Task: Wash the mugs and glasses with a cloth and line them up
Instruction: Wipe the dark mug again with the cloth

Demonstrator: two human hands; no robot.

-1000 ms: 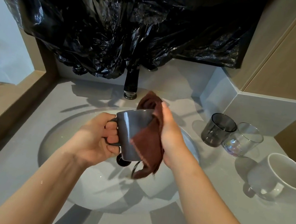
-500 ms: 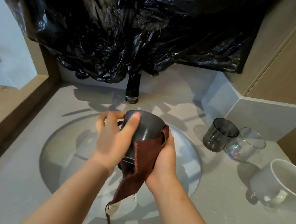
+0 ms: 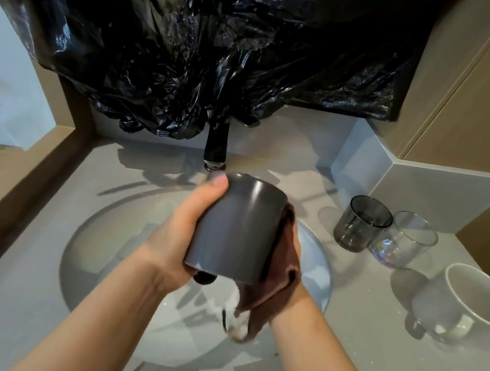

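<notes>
Grey surface [image 3: 21, 247], over sink [image 3: 101, 243]: left hand [image 3: 179, 232] gripping grey mug [image 3: 240, 229], newly turned, handle hidden; right hand [image 3: 297, 244] clutching brown cloth [image 3: 278, 273] at 3 o'clock. Wiping judged unfinished.

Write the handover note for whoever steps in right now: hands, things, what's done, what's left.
Left hand grips the grey mug over the sink.
Right hand holds the brown cloth against the mug's side.
On the counter to the right: smoky glass, clear glass, white mug.
Done: nothing certain; the grey mug is mid-wipe, and whether the others are washed cannot be told.
Left: finish this mug, wash whatever remains, line up all four.
</notes>
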